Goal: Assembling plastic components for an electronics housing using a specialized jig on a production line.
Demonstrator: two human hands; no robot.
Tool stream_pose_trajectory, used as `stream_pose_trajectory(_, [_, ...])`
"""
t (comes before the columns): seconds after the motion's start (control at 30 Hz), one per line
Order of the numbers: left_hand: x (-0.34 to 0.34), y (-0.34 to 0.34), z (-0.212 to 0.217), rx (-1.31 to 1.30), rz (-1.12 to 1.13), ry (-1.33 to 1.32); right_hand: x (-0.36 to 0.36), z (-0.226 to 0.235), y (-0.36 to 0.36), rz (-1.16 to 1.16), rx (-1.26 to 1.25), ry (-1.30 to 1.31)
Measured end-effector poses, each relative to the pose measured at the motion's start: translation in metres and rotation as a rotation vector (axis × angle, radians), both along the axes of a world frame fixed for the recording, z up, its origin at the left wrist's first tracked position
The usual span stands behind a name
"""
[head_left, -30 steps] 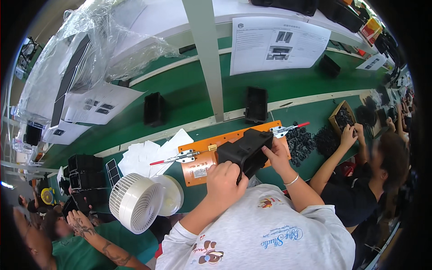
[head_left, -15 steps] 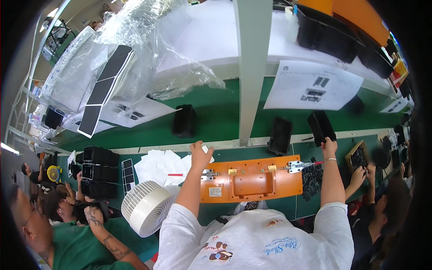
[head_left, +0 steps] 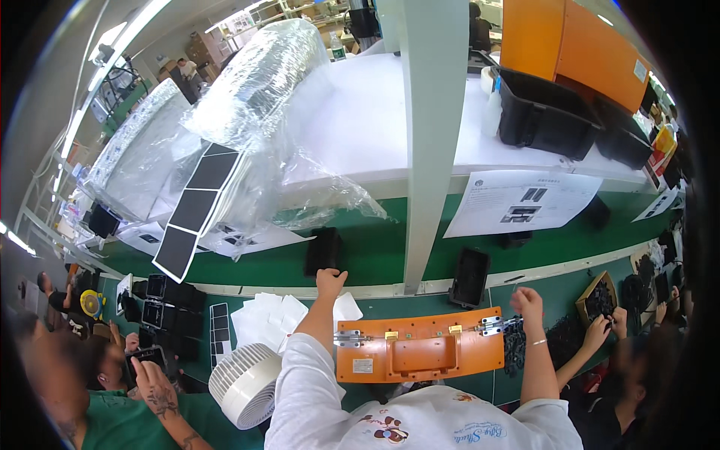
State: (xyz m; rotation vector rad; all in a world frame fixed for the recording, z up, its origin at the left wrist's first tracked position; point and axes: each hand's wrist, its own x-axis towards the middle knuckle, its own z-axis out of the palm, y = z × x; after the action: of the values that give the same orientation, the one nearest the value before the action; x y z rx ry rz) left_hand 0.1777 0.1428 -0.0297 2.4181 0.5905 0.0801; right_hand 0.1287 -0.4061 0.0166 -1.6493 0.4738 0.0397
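An orange fixture board (head_left: 421, 372) with a rectangular recess lies in front of me, a metal toggle clamp (head_left: 349, 338) at its left end and another toggle clamp (head_left: 489, 326) at its right. Beyond its left end, my left hand (head_left: 331, 281) is closed, its curled fingers at the near end of a black box (head_left: 322, 251). My right hand (head_left: 528, 301) hovers past the right clamp with fingers bent together; what they hold, if anything, cannot be made out. An open black box (head_left: 470, 277) lies between the hands, beyond the board.
White sheets (head_left: 268, 319) and a white fan (head_left: 244, 386) are at the left. Small black parts (head_left: 514, 349) lie right of the board. A post (head_left: 427, 150) rises ahead beside a shelf (head_left: 360, 127). People work on both sides; one handles a parts carton (head_left: 598, 296).
My right hand has let go of a black box and drawn back toward the right clamp. My left hand has reached forward to the left black box. The view has tilted up.
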Motion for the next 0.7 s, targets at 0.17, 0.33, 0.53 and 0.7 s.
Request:
stream_pose_trajectory(0.17, [-0.037, -0.037, 0.046, 0.059, 0.335, -0.307, -0.03, 0.008, 0.028, 0.127, -0.089, -0.254])
stream_pose_trajectory(0.33, [-0.133, -0.096, 0.103, -0.057, 0.019, -0.721, -0.06, 0.046, 0.087, 0.389, -0.064, -0.239])
stream_pose_trajectory(0.53, [-0.226, -0.14, 0.116, -0.125, -0.542, -0.851, -0.098, 0.077, 0.162, 0.565, 0.197, -0.381])
stream_pose_trajectory(0.7, [-0.238, -0.143, 0.084, -0.172, -0.72, -0.609, -0.123, 0.035, 0.16, 0.521, -0.247, -0.519])
